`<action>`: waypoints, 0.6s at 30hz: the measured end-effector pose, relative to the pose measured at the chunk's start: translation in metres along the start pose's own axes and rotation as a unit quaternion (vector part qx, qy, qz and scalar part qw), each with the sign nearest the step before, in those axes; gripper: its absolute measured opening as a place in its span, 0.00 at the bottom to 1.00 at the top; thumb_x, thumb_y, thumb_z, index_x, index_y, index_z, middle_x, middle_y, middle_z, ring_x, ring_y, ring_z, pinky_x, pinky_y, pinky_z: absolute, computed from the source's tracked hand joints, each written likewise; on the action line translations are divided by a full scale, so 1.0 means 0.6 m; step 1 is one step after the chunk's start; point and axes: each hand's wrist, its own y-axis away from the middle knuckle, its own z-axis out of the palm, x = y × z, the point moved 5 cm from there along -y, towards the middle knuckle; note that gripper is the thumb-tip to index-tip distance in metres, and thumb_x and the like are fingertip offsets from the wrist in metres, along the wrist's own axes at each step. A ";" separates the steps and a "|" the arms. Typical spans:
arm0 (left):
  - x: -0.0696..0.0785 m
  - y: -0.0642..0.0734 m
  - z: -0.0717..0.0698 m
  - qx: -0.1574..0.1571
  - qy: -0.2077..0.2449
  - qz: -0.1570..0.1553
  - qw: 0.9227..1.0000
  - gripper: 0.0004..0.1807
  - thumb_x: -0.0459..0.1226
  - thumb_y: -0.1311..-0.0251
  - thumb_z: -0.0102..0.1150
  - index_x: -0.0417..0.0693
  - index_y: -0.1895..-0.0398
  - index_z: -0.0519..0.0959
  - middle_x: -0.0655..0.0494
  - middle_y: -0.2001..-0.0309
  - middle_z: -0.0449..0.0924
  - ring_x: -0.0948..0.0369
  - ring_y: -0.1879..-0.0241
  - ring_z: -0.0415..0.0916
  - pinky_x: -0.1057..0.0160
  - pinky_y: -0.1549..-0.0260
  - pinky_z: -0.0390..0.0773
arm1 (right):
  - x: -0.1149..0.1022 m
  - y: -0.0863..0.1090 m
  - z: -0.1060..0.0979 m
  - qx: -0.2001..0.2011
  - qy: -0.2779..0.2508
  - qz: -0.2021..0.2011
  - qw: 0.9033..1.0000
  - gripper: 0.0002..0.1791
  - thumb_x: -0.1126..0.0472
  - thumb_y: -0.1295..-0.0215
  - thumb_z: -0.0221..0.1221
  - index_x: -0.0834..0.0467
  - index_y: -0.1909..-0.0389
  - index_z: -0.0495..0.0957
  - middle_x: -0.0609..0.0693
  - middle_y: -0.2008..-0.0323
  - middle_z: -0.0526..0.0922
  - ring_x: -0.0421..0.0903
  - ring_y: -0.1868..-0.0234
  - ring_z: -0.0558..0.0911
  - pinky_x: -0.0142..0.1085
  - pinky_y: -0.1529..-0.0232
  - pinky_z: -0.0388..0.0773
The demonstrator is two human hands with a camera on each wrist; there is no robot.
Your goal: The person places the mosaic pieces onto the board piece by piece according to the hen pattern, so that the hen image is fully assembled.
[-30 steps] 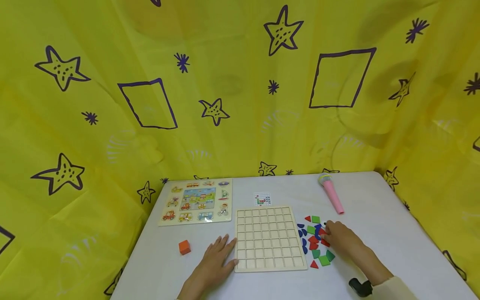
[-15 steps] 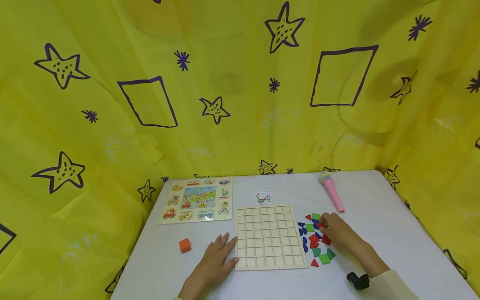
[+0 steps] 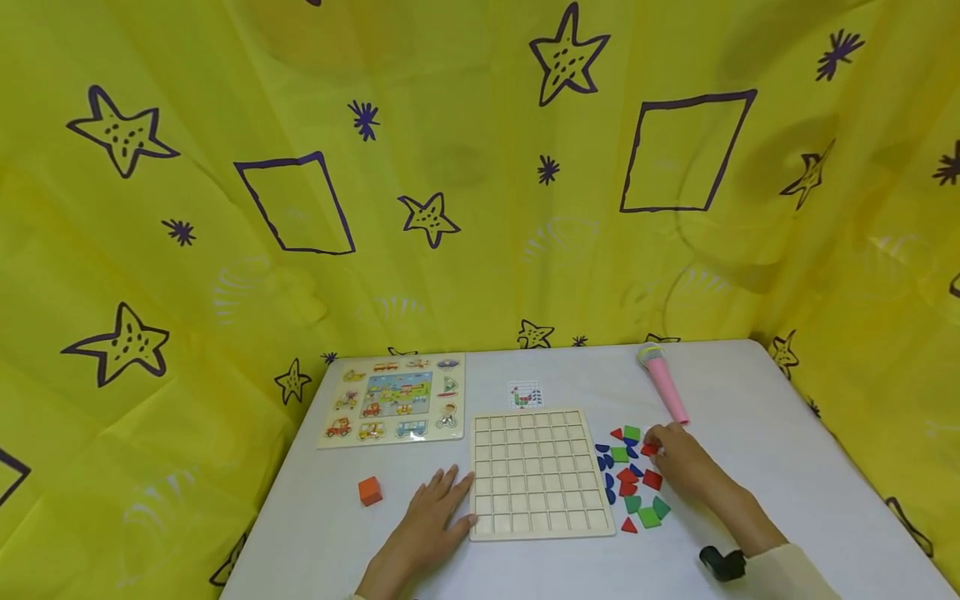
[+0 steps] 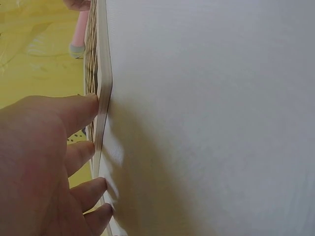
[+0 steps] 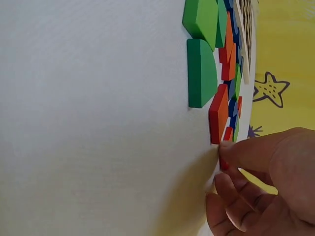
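My left hand [image 3: 427, 523] lies beside the wooden grid board [image 3: 537, 490], fingers spread. In the left wrist view its thumb and fingertips touch the board's edge [image 4: 104, 73]. My right hand [image 3: 686, 462] is over the far right side of a spread of flat coloured blocks. Its thumb and fingers pinch a small red block [image 3: 649, 449], mostly hidden by the fingers in the right wrist view. Nearby lie a red square block [image 3: 652, 480], a green quarter-round block [image 5: 202, 73], a green square block [image 3: 649, 518], a red triangle [image 3: 628, 526] and several blue half-round blocks [image 3: 609, 489].
A small pattern card [image 3: 525, 395] lies behind the board. At the back left is a picture puzzle [image 3: 453, 427] with vehicles. A pink toy microphone [image 3: 666, 387] lies at the back right, and an orange cube [image 3: 370, 492] left of my left hand. A yellow curtain [image 3: 480, 275] surrounds the table.
My right hand has carried the red block toward the back of the spread, then slightly right, uncovering blocks beneath. The left hand stays at the board's edge.
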 end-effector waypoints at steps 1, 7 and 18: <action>0.001 0.000 0.000 0.000 0.001 0.001 1.000 0.35 0.55 0.25 0.56 0.54 0.19 0.67 0.42 0.19 0.60 0.37 0.19 0.54 0.30 0.23 0.54 | -0.001 0.002 -0.001 0.002 0.000 -0.003 1.000 0.14 0.70 0.30 0.63 0.67 0.46 0.78 0.59 0.54 0.77 0.56 0.52 0.78 0.53 0.47 0.86; -0.003 -0.001 0.002 -0.009 -0.006 -0.010 1.000 0.36 0.56 0.25 0.55 0.56 0.19 0.66 0.44 0.18 0.59 0.39 0.18 0.53 0.32 0.22 0.53 | -0.005 0.010 -0.003 0.019 0.005 -0.028 0.999 0.12 0.69 0.30 0.63 0.66 0.48 0.78 0.58 0.54 0.78 0.55 0.52 0.77 0.54 0.46 0.86; 0.001 0.001 -0.001 -0.007 0.001 -0.005 1.000 0.36 0.56 0.25 0.55 0.55 0.19 0.66 0.43 0.18 0.59 0.39 0.18 0.53 0.31 0.23 0.53 | -0.018 0.011 -0.006 0.039 0.055 -0.051 0.996 0.12 0.71 0.32 0.66 0.68 0.50 0.79 0.55 0.60 0.77 0.53 0.56 0.77 0.50 0.52 0.86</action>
